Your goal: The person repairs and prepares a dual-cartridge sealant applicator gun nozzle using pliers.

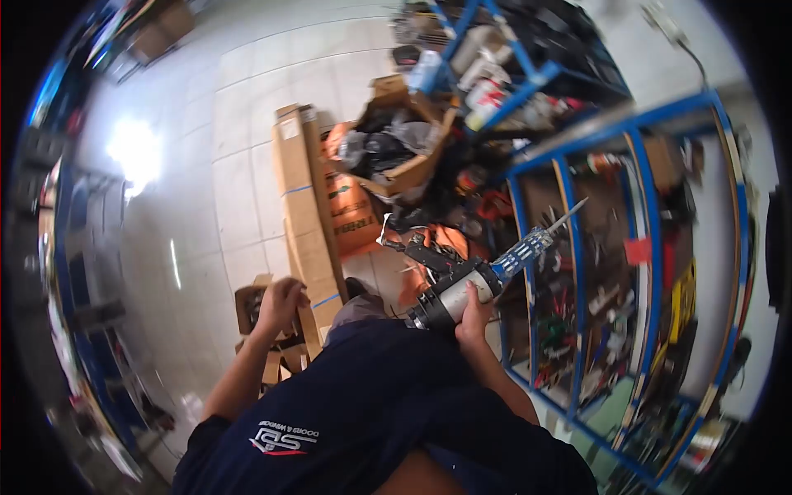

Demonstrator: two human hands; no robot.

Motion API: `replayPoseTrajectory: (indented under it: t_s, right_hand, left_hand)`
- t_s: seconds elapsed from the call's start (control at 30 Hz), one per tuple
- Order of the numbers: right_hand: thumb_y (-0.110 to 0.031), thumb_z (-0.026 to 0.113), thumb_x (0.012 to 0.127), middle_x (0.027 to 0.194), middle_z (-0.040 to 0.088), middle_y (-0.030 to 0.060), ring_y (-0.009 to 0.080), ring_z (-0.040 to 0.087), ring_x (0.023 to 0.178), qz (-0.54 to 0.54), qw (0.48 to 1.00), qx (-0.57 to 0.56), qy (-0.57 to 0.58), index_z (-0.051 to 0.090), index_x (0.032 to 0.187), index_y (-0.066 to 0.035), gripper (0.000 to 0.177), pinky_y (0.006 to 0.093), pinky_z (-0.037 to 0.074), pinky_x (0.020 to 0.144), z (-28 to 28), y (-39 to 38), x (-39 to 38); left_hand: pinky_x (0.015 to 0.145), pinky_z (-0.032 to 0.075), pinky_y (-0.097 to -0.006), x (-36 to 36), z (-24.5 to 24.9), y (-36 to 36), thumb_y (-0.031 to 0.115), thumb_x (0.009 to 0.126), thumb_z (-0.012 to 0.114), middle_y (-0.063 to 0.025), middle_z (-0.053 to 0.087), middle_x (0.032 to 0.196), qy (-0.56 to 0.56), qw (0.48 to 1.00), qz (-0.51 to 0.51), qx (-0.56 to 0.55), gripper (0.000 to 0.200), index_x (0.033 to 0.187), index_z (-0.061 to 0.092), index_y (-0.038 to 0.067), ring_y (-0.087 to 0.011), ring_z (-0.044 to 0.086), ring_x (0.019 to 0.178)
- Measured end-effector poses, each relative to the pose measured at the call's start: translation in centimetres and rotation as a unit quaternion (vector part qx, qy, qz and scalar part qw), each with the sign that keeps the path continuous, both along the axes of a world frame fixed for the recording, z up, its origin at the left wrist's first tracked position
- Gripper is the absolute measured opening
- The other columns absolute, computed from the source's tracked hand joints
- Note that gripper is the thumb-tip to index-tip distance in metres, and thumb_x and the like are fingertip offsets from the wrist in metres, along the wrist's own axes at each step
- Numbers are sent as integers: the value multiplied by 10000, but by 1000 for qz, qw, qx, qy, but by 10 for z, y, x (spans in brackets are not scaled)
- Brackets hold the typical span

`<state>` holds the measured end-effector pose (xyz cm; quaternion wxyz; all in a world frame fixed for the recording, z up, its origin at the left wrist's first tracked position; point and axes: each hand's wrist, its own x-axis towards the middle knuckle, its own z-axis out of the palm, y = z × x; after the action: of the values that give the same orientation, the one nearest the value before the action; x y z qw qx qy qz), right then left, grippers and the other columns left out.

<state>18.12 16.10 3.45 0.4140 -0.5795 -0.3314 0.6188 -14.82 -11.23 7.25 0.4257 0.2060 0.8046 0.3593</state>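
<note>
My right hand (473, 315) is wrapped round the silver barrel of a caulking gun (452, 299), held in front of my body. A blue-patterned sealant tube (523, 252) sticks out of its front, with a pale tapered nozzle (571, 214) aimed up and to the right. The gun's black handle (422, 254) points away from me. My left hand (282, 305) hangs in the air with its fingers curled in, and nothing shows in them. It is nearest to long cardboard boxes (299, 190) and a small open carton (247, 305).
An open carton (412, 169) of dark plastic-wrapped items stands ahead, by an orange bag (351, 214). On the right, a blue-framed shelf (577, 272) holds many tools and small parts. Another cluttered rack (74, 280) lines the left, beyond the tiled floor (239, 148).
</note>
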Motion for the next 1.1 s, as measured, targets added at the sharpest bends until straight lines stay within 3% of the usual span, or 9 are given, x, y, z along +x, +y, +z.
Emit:
replayPoseTrajectory:
  t_s: [0.13, 0.2, 0.37, 0.47, 0.57, 0.7, 0.77, 0.87, 1.1]
  right_hand:
    - [-159, 809, 926, 1278, 653, 101, 223, 652, 1134, 102, 993, -42, -52, 530, 1383, -30, 551, 379, 536, 982, -1, -16, -75]
    - [-216, 849, 894, 1179, 698, 82, 204, 680, 1053, 192, 963, 1, -190, 620, 1281, -31, 487, 382, 547, 934, 16, -27, -104]
    - [-285, 905, 819, 1073, 736, 88, 238, 712, 987, 376, 908, 143, -120, 654, 1217, -23, 539, 404, 569, 919, 13, -26, -161]
    - [-318, 927, 786, 1229, 684, 145, 285, 693, 1110, 413, 856, 281, -129, 540, 1364, -7, 762, 413, 556, 965, 46, -26, -208]
    - [-352, 957, 721, 1296, 610, 204, 349, 656, 1176, 498, 817, 265, -122, 409, 1450, -14, 973, 449, 531, 994, 72, -23, -253]
    - [-289, 943, 670, 1234, 553, 218, 406, 592, 1188, 546, 741, 383, -77, 383, 1465, -8, 1013, 517, 487, 990, 126, -15, -312]
    - [-298, 922, 697, 1243, 546, 221, 409, 564, 1225, 550, 700, 452, -65, 381, 1478, -5, 994, 524, 457, 1027, 152, -5, -329]
    - [-430, 883, 770, 1397, 516, 263, 441, 491, 1360, 648, 601, 466, -49, 395, 1505, 15, 988, 560, 399, 1129, 200, 13, -353]
    - [-755, 822, 714, 1641, 311, 295, 492, 296, 1530, 488, 608, 586, 223, 326, 1609, -4, 1270, 564, 288, 1214, 206, 137, -342]
  left_hand:
    - [684, 523, -361, -44, 26, -2, 241, 1123, 451, -121, 679, 735, 93, 986, 134, 45, 336, 896, 565, 21, -228, 686, 704]
    - [731, 522, -348, -54, 6, -22, 240, 1137, 428, -117, 690, 794, 120, 970, 171, 126, 344, 937, 588, 11, -197, 666, 753]
    - [944, 513, -328, -65, 27, -21, 292, 1162, 445, -52, 687, 965, 34, 928, 226, 294, 446, 903, 654, -5, -120, 601, 913]
    - [1196, 372, -467, -78, 84, 21, 598, 965, 703, -164, 585, 1474, 71, 956, 111, 261, 724, 1334, 593, -16, -274, 526, 1394]
    - [1238, 314, -509, -90, 96, 70, 673, 812, 812, -218, 474, 1588, 84, 964, 12, 250, 1022, 1478, 477, -27, -345, 423, 1504]
    - [1202, 393, -486, -122, 56, 63, 540, 866, 822, -234, 510, 1533, 51, 938, 229, 254, 1001, 1570, 383, -19, -358, 526, 1404]
    - [1182, 438, -496, -134, 69, 65, 470, 962, 728, -239, 512, 1523, 41, 843, 410, 346, 858, 1580, 369, -6, -377, 544, 1382]
    - [1136, 488, -578, -115, 193, 139, 566, 1036, 525, -248, 507, 1519, 76, 702, 565, 427, 825, 1608, 328, 5, -410, 532, 1392]
    - [1220, 365, -648, -157, 314, 117, 632, 984, 516, -290, 369, 1645, 197, 722, 452, 485, 949, 1649, 259, 6, -486, 425, 1480]
